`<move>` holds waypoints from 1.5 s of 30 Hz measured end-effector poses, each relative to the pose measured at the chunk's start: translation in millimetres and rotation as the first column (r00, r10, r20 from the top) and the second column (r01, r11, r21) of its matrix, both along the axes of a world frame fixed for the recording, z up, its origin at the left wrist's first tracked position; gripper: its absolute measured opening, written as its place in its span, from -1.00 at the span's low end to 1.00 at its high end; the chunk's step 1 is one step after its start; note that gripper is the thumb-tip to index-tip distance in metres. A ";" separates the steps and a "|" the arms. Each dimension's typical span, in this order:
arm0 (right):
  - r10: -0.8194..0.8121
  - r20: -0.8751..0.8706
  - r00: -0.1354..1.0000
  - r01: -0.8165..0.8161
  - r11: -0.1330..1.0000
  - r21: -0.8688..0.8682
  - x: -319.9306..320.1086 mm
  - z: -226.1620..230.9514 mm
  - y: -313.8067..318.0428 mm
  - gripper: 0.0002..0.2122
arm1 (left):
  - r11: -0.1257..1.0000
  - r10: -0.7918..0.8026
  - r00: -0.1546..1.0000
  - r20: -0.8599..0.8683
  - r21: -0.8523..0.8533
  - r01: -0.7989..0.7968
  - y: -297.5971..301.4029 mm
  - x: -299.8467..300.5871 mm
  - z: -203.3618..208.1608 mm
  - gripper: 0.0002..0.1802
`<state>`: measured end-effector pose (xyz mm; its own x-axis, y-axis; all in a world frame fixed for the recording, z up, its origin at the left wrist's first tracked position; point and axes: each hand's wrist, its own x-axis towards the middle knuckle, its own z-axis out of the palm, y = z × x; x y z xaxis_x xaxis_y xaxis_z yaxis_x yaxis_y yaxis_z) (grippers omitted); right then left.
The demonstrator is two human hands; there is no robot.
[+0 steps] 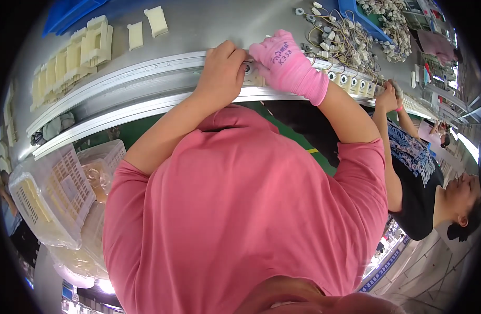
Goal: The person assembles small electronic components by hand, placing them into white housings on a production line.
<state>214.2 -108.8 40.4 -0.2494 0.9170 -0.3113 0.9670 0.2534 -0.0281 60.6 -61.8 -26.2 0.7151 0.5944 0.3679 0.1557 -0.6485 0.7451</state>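
While bare left hand (221, 70) and gloved right hand (282, 60) meet, fingers pinch small cream part (249, 69) between.

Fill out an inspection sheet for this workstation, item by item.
Surface: grey worktable behind a metal conveyor rail.
Job's things: small cream part on the rail between both hands; what it is cannot be told.
Clutter: cream plastic blocks stacked at left; mesh baskets with bagged parts.
Grippers: bare left hand and pink-gloved right hand meet at the part.
Cables: heap of wired coil parts.
Surroundings: co-worker beside, row of cream parts ahead.
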 end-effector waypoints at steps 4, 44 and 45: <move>-0.028 -0.334 0.942 0.108 0.969 0.223 10.1 4.6 -8.4 -0.77 | 1.000 -0.005 1.000 0.001 0.004 0.005 4.1 -2.3 4.3 -0.80; -0.602 -0.090 0.794 0.608 0.792 0.062 -150.9 -96.6 194.1 -0.41 | 0.684 -0.200 0.549 -0.811 0.286 0.671 282.9 -144.9 19.6 -0.65; -0.604 -0.075 0.794 0.608 0.787 0.099 -148.2 -103.5 191.9 -0.45 | 0.843 -0.206 0.667 -0.716 0.216 0.492 269.0 -145.8 39.1 -0.71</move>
<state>66.0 83.0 -63.0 0.3603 0.9112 -0.1997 0.9216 -0.3809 -0.0753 -85.2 207.1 12.9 0.9753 0.1713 -0.1392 0.2014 -0.9489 0.2429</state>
